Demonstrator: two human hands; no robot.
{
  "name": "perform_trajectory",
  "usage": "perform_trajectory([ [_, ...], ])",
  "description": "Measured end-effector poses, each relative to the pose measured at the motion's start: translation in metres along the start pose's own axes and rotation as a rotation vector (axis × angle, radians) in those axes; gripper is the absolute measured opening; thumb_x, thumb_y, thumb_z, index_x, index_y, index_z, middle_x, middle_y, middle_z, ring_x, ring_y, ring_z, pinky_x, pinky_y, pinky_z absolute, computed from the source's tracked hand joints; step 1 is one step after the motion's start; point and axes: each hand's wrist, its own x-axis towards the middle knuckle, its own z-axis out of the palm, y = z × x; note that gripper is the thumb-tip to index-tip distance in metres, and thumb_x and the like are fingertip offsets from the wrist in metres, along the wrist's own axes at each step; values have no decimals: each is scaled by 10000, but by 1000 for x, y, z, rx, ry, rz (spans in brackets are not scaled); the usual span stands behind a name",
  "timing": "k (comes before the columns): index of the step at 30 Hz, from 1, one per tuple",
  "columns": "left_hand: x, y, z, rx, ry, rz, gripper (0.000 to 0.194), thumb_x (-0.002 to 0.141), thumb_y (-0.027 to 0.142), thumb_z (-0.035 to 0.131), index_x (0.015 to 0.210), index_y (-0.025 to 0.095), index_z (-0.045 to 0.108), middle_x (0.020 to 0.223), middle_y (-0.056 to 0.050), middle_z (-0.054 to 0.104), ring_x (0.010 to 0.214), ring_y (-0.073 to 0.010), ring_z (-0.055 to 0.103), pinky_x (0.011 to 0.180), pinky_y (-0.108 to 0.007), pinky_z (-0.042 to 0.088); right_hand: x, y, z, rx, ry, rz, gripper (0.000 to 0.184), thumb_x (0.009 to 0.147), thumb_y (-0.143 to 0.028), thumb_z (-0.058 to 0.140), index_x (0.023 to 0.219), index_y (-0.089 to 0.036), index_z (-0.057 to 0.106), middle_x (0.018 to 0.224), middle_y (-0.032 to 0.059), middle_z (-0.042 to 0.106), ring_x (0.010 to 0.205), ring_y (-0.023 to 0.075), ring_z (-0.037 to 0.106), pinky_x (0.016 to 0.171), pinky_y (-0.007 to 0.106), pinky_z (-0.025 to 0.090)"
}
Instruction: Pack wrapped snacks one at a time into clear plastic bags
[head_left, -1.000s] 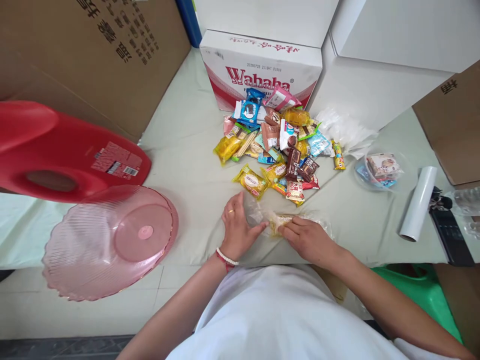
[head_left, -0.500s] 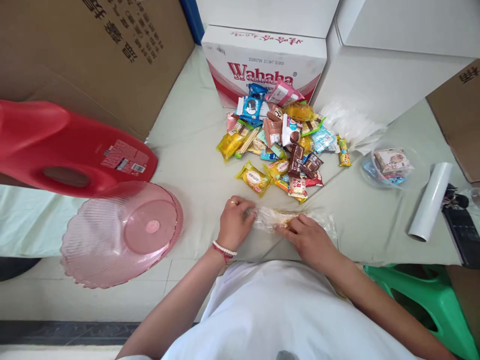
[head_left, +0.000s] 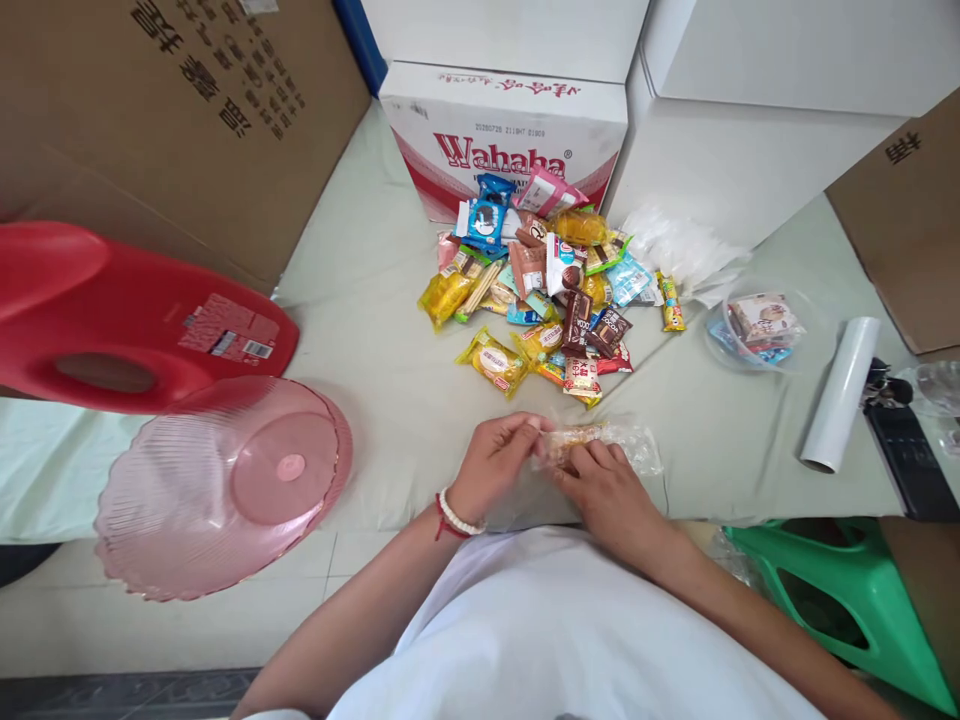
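Left hand (head_left: 499, 462): pinching the left end of the clear, crinkled plastic bag (head_left: 636, 447). Right hand (head_left: 616, 500): fingers bent onto the bag (whether they grip cannot be told). The left hand has shifted inward; less loose film probably remains to handle. The bag lies near the front edge of the pale green surface (head_left: 367, 290), before the multicoloured pile of wrapped snacks (head_left: 528, 268). Clearance: leftward to the pink ribbed bowl (head_left: 169, 500), rightward to the white cylindrical roll (head_left: 840, 395).
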Motion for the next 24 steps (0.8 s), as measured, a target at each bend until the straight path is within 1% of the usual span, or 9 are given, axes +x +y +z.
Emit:
perform_trajectory([
  [3,4,0,17,147,-141,105,328,901,281,454,803,183,752,788,-49,730,809,-194,652,789,-321,520,-5,2,5,48,7,-12,463,924,-93,626,1355,-261,645,1124,104,618,1042,271,479,877,406,369],
  [6,5,-8,27,345,-161,248,325,877,187,477,970,212,787,869,-50,755,875,-205,669,869,-357,530,-13,6,12,87,36,-14,507,915,-73,632,1388,-253,617,1223,115,612,1100,279,478,943,428,399],
  [9,4,-17,25,420,26,383,354,937,217,507,1220,223,720,1063,-82,718,958,-204,651,872,-356,536,-20,10,18,129,116,-28,499,935,-69,608,1401,-248,610,1311,126,603,1214,296,459,1005,452,417],
  [12,3,-24,14,536,214,372,506,906,327,646,1397,213,600,1139,-100,637,983,-216,610,828,-354,534,-22,11,21,160,168,-30,495,947,-69,585,1404,-255,617,1322,131,615,1238,304,463,1011,475,445],
  [14,3,-26,8,615,200,364,417,911,320,648,1313,209,664,989,-68,629,899,-206,589,784,-347,514,-22,11,22,180,166,-18,484,949,-72,580,1394,-255,631,1289,131,634,1197,302,488,996,483,467],
  [17,1,-26,7,689,112,519,244,972,228,539,1050,237,770,806,-38,612,800,-192,542,784,-362,470,-20,11,21,196,171,-13,465,952,-82,574,1377,-255,649,1267,128,650,1166,305,495,991,495,481],
  [20,2,-26,17,730,34,658,251,975,209,538,999,273,780,845,-44,638,821,-197,524,827,-388,450,-17,10,21,187,188,-7,439,943,-81,583,1332,-259,682,1241,123,664,1143,308,498,985,503,488],
  [22,7,-30,26,734,58,620,249,953,192,552,1022,275,776,917,-57,631,893,-212,530,870,-402,455,-17,11,21,187,190,-9,397,941,-90,595,1289,-247,703,1228,122,669,1137,305,509,989,503,488],
  [24,12,-36,34,724,148,513,314,910,209,600,1194,248,727,1050,-86,614,1010,-244,529,937,-432,462,-20,11,20,210,198,-22,362,951,-108,595,1275,-229,700,1265,119,662,1180,306,513,1017,507,476],
])
